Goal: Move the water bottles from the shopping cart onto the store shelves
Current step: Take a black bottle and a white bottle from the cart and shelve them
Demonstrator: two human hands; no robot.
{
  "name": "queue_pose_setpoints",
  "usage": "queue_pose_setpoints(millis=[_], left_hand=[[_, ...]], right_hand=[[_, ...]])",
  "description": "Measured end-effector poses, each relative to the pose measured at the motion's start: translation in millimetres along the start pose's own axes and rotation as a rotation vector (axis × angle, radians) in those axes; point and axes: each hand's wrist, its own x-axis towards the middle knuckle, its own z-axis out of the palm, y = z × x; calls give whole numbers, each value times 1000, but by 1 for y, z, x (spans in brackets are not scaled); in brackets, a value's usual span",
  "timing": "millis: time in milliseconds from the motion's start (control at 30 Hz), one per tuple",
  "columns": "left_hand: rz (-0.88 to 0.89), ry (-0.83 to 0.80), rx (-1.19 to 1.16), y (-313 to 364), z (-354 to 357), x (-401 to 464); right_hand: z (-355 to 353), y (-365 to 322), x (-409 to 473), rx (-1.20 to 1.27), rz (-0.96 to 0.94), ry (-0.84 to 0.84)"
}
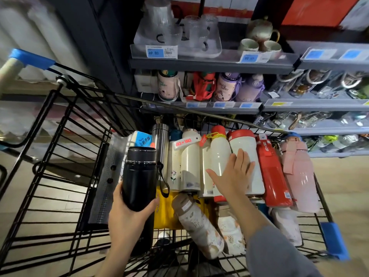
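My left hand point(127, 214) grips a black bottle point(139, 176) by its base and holds it upright above the black wire shopping cart point(65, 156). My right hand point(233, 174) lies flat, fingers spread, on the cream bottles with red lids point(243, 152) lying in the cart. Around them lie a steel bottle point(160, 140), a red bottle point(272, 172), a pink bottle point(301, 176) and patterned bottles point(199, 226). The store shelves point(201, 107) stand just beyond the cart, with several bottles in pink, red and purple point(225, 86) on one level.
The upper shelf point(211, 63) carries a glass jug set point(179, 31) and a ceramic teapot with cups point(259, 37). Glass jars point(319, 84) fill the shelves to the right. A yellow bag point(165, 212) lies under the bottles. Wood-look floor shows on both sides of the cart.
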Motion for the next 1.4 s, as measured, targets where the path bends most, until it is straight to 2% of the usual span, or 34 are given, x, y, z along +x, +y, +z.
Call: queue_pose_setpoints(millis=[567, 1400], left_hand=[[115, -37, -30, 6, 12, -11], [57, -45, -76, -9, 17, -4]], right_hand=[[1, -7, -1, -32, 37, -27], [-5, -10, -27, 215, -13, -10]])
